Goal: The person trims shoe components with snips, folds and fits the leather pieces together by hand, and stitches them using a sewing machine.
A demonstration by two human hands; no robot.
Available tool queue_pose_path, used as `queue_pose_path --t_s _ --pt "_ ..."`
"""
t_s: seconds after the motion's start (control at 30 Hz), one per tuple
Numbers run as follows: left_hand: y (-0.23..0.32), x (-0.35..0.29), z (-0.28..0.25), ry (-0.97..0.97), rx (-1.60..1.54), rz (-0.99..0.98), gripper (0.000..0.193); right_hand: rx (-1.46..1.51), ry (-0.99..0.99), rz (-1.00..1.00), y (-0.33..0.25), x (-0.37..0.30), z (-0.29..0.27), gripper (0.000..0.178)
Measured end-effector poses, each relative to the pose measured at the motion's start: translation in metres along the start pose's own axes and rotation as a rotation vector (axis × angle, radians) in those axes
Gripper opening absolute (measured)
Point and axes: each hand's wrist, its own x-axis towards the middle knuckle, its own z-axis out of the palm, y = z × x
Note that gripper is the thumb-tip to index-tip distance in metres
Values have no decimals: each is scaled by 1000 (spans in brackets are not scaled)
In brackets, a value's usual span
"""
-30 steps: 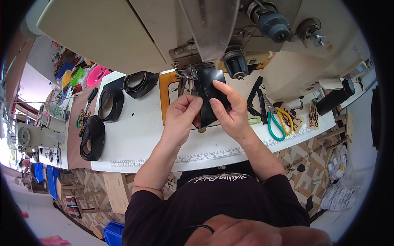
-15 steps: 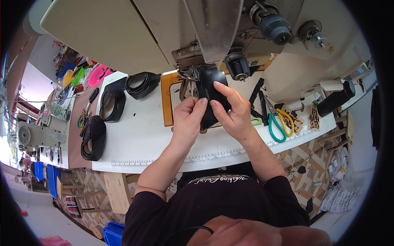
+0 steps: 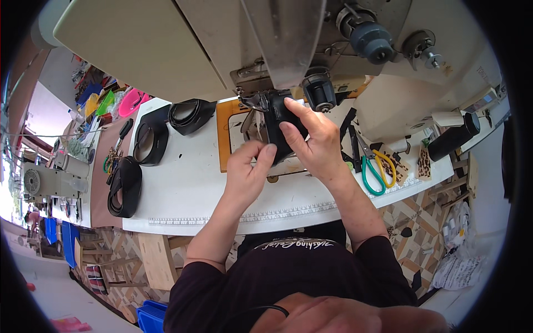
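Note:
A black leather-like piece (image 3: 279, 130) lies beneath the needle area of the sewing machine (image 3: 150, 44), beside its metal presser foot (image 3: 254, 101). My left hand (image 3: 247, 171) is at the near left edge of the piece, fingers curled and thumb against that edge. Its fingertips are partly hidden and slightly blurred. On the right side of the piece rests my right hand (image 3: 315, 139), with index finger and thumb stretched out and spread apart. The index fingertip points toward the needle area; the other fingers are tucked out of sight.
Several coiled black strips (image 3: 125, 188) stand on the white table (image 3: 183, 172) at left. Scissors (image 3: 375, 172) with green and yellow handles lie at right, beside leopard-print scraps (image 3: 423, 165) and a black cylinder (image 3: 452, 139). A ruler tape (image 3: 222, 218) runs along the near edge.
My left hand has slid down and left along the piece's edge. My right thumb has lifted a little farther up the piece, and the index finger has shifted slightly toward the machine.

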Motion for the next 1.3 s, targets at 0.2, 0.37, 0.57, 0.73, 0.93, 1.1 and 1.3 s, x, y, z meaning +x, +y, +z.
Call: queue_pose_path --t_s 0.2,0.37,0.57,0.73,0.93,1.1,1.3 --pt "-7 -19 -2 -30 37 42 20 -48 47 -40 -9 -22 1 48" --pt "-14 -12 -1 -37 -73 4 21 -163 80 -111 -3 -22 7 50" --pt "-13 2 0 -24 -214 -26 21 -219 131 -159 0 -6 12 46" --pt "-12 8 6 29 -270 -21 20 -270 92 -151 4 6 9 43" --pt "-11 10 9 10 -227 16 20 -248 63 -111 11 13 10 34" --pt "-7 18 7 45 -232 -53 19 -210 59 -45 9 22 12 34" --pt "-16 4 -1 -20 121 294 17 -138 36 -16 8 25 8 30"
